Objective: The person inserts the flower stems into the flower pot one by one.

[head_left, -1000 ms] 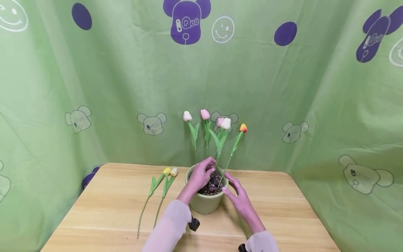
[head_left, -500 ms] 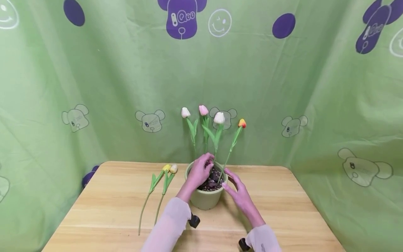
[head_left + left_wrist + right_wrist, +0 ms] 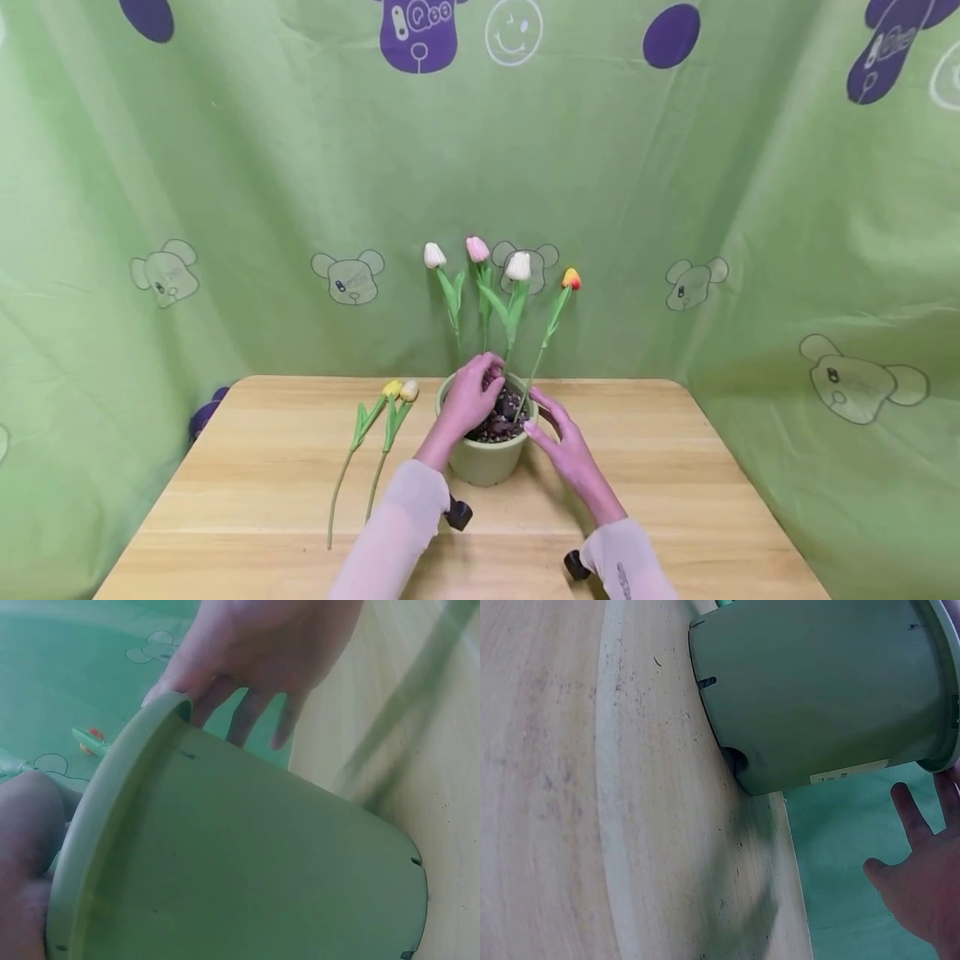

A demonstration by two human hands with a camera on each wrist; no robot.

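Observation:
A pale green flowerpot (image 3: pixel 486 463) stands on the wooden table with dark, pebbly soil (image 3: pixel 498 425) inside. My left hand (image 3: pixel 467 400) reaches over its rim, fingers curled at the lower stem of a white tulip (image 3: pixel 517 267); the fingertips are partly hidden. A second white tulip (image 3: pixel 434 256), a pink tulip (image 3: pixel 477 249) and a leaning red-yellow tulip (image 3: pixel 572 279) also rise from the pot. At the pot's right side, my right hand (image 3: pixel 573 454) touches the rim with fingers spread and mostly straight. The right wrist view shows that hand (image 3: pixel 922 877) below the rim.
Left of the pot, a yellow tulip (image 3: pixel 392 389) and a cream tulip (image 3: pixel 408 391) lie on the wooden table (image 3: pixel 247 492). A green printed curtain (image 3: pixel 360 167) hangs behind and at both sides. A camera is worn at each wrist.
The white tulip by my left hand has shifted left, and the pink bloom seen beside it one second ago no longer shows. My right hand keeps its place at the rim.

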